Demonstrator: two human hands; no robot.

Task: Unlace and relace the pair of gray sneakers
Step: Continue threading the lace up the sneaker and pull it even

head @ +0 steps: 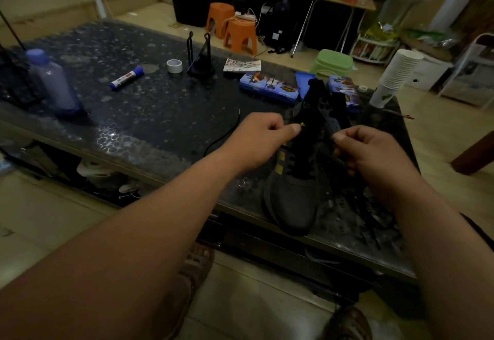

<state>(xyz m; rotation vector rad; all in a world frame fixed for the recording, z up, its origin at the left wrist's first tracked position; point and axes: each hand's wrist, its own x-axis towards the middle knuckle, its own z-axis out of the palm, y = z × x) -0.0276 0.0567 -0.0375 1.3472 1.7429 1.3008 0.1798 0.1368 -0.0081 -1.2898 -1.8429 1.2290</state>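
L hand (263,139) grip: narrow, thumb + forefinger pinched shut at top of sneaker's tongue, on what looks like the black lace (302,170); too dark to tell lace from tongue edge. R hand (374,152) grip: same, thumb-to-forefinger pinch on a dark strand at sneaker's right side, other fingers curled under. Both hands level w/ each other, either side of the shoe opening, apart. Gray sneaker (292,206) sits on the desk (160,115) at the near edge, toe pointing at the person, gold stripes on its left flank, lace crossed over lower eyelets. Just behind it a 2nd dark shoe-like shape (332,104) w/ a row of holes; prob the other sneaker, cannot confirm. Black cable (227,131) curves across desk left of L hand. Farther back: two blue printed tins (268,87), stack of paper cups (397,75) at right corner, tape roll (174,66), black wire stand (200,59), blue/white marker (127,77), purple bottle (53,85) at far left. Beyond desk on the floor: two orange stools (231,28), green stool (331,63), black bin w/ green box on top. Person's sandalled feet visible below desk edge.
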